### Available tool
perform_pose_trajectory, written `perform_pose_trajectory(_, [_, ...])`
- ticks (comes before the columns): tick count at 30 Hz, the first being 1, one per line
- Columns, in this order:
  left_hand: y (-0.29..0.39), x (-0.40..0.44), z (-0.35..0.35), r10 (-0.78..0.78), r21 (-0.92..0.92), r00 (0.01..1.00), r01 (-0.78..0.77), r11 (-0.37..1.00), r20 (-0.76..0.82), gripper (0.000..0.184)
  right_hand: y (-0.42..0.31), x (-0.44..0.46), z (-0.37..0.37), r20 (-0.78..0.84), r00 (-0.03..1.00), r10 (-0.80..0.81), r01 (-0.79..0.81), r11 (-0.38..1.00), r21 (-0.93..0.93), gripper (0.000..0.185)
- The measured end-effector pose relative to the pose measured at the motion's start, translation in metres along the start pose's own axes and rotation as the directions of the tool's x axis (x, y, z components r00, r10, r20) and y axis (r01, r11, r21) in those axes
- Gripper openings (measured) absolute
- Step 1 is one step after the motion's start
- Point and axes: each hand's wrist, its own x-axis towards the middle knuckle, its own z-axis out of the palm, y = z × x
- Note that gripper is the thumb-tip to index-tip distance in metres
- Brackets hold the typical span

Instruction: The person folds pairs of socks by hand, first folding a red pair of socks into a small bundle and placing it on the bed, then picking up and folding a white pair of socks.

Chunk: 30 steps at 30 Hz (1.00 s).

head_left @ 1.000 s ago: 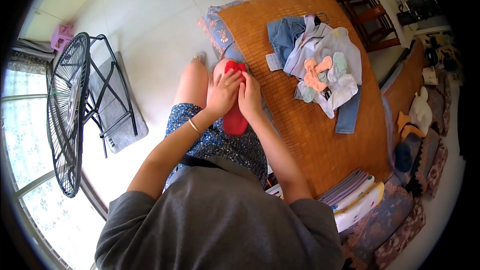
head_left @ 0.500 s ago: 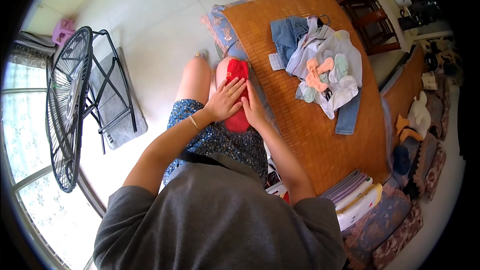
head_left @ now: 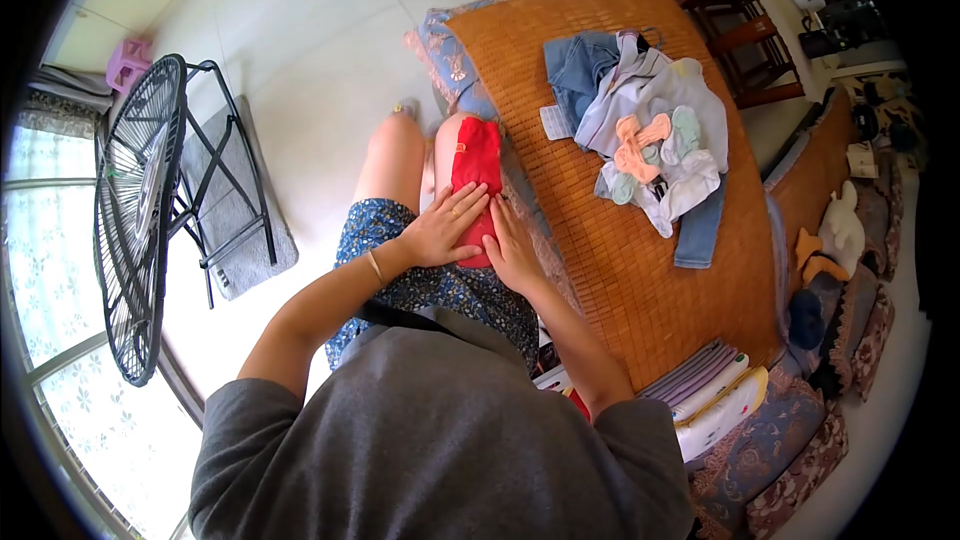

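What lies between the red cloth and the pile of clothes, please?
The head view shows blue bedding, then woven mat, between the red cloth and the clothes pile, with a whitish piece at the pile's edge.

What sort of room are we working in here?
Most likely a bedroom in a home: there is a mat-covered bed with a pile of clothes on it, and patterned pillows at one end.

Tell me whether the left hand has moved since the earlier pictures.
Yes: the left hand has drawn back, away from the far corner of the brown mat.
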Motion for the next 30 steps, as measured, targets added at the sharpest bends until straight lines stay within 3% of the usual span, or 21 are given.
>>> perform_pose_trajectory(3, [-0.001, 0.000, -0.007, 0.019, -0.025, 1.000, -0.019, 1.000, 0.014, 0.080, 0.005, 0.002, -0.008, 0.031, 0.999, -0.037, 0.034, 0.996, 0.087, 0.058])
perform_pose_trajectory(5, [0.003, -0.003, -0.017, 0.003, -0.085, 1.000, -0.004, 0.996, -0.007, 0.072, 0.006, 0.003, -0.018, 0.048, 0.997, -0.057, 0.049, 0.988, 0.145, 0.057])
perform_pose_trajectory(7, [0.008, -0.008, -0.037, 0.025, -0.080, 1.000, -0.025, 0.996, -0.007, 0.066, 0.000, 0.002, -0.031, -0.095, 0.995, -0.022, 0.050, 0.951, 0.304, 0.050])
perform_pose_trajectory(9, [0.007, -0.016, -0.041, 0.042, -0.075, 0.999, -0.042, 0.996, -0.002, 0.061, -0.010, -0.004, -0.046, -0.134, 0.989, 0.056, -0.009, 0.945, 0.328, 0.042])
perform_pose_trajectory(11, [0.004, -0.024, -0.034, 0.205, -0.134, 0.978, -0.200, 0.971, 0.028, 0.056, -0.010, -0.010, -0.052, -0.134, 0.964, -0.230, 0.234, 0.972, 0.007, 0.041])
perform_pose_trajectory(13, [0.009, -0.026, -0.037, 0.228, -0.127, 0.974, -0.225, 0.966, 0.009, 0.058, -0.019, -0.009, -0.054, -0.109, 0.953, -0.284, 0.279, 0.959, -0.058, 0.043])
perform_pose_trajectory(15, [0.006, -0.028, -0.030, 0.210, -0.140, 0.975, -0.198, 0.970, 0.078, 0.058, -0.023, -0.008, -0.056, 0.079, 0.936, -0.343, 0.349, 0.931, -0.102, 0.045])
perform_pose_trajectory(19, [0.001, -0.031, -0.017, 0.184, -0.153, 0.982, -0.175, 0.973, 0.051, 0.057, -0.014, -0.007, -0.050, 0.142, 0.936, -0.322, 0.334, 0.940, -0.065, 0.048])
perform_pose_trajectory(26, [0.001, -0.027, -0.010, 0.037, -0.282, 0.995, -0.063, 0.957, -0.097, 0.046, -0.008, 0.002, -0.046, 0.094, 0.965, -0.243, 0.236, 0.968, 0.082, 0.042])
perform_pose_trajectory(28, [0.001, -0.023, -0.011, -0.017, -0.335, 0.990, -0.030, 0.942, -0.137, 0.041, -0.004, 0.007, -0.041, -0.024, 0.977, -0.210, 0.211, 0.965, 0.156, 0.031])
perform_pose_trajectory(29, [-0.001, -0.019, -0.011, -0.081, -0.447, 0.987, 0.010, 0.895, -0.140, 0.034, -0.002, 0.009, -0.039, -0.023, 0.977, -0.211, 0.212, 0.965, 0.156, 0.031])
perform_pose_trajectory(30, [-0.002, -0.016, -0.011, -0.143, -0.553, 0.981, 0.046, 0.832, -0.134, 0.028, -0.002, 0.013, -0.039, -0.036, 0.993, -0.110, 0.115, 0.972, 0.207, 0.025])
